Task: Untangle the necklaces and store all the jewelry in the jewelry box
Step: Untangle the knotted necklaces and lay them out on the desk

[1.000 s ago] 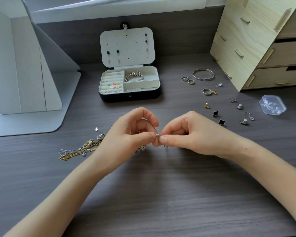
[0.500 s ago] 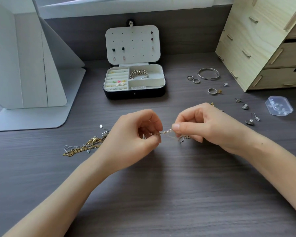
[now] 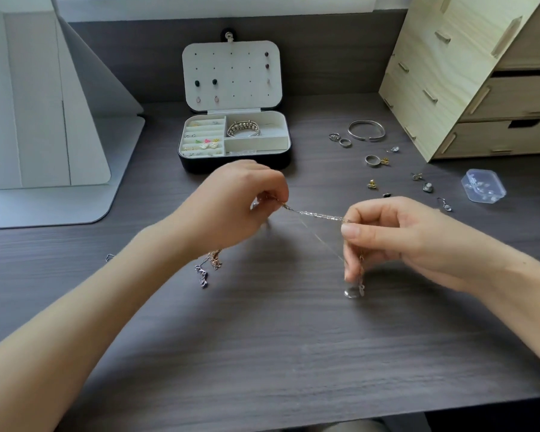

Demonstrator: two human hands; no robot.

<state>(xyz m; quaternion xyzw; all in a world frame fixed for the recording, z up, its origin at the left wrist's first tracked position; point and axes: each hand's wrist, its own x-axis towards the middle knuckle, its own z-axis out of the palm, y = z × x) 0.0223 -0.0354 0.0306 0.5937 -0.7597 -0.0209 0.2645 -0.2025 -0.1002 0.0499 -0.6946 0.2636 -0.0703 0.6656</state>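
Observation:
A thin silver necklace chain [image 3: 317, 215] is stretched taut above the desk. My left hand [image 3: 231, 207] pinches one end and my right hand [image 3: 396, 238] pinches the other. A clear pendant [image 3: 353, 291] dangles below my right hand. Tangled gold and silver chains [image 3: 209, 265] hang under my left wrist down to the desk. The open jewelry box [image 3: 234, 145] stands behind my hands, with earrings pinned in its lid, a bracelet [image 3: 243, 129] in one compartment and small pieces in its slots.
Loose jewelry lies at the right: a silver bangle [image 3: 366, 130], rings [image 3: 340, 140], earrings [image 3: 424, 183]. A clear plastic case [image 3: 483, 189] sits by a wooden drawer unit [image 3: 480, 73]. A white standing mirror [image 3: 44, 120] is at the left.
My hands have pulled apart, drawing the chain out taut between them. The tangled chains have lifted from the desk's left side and now hang under my left hand.

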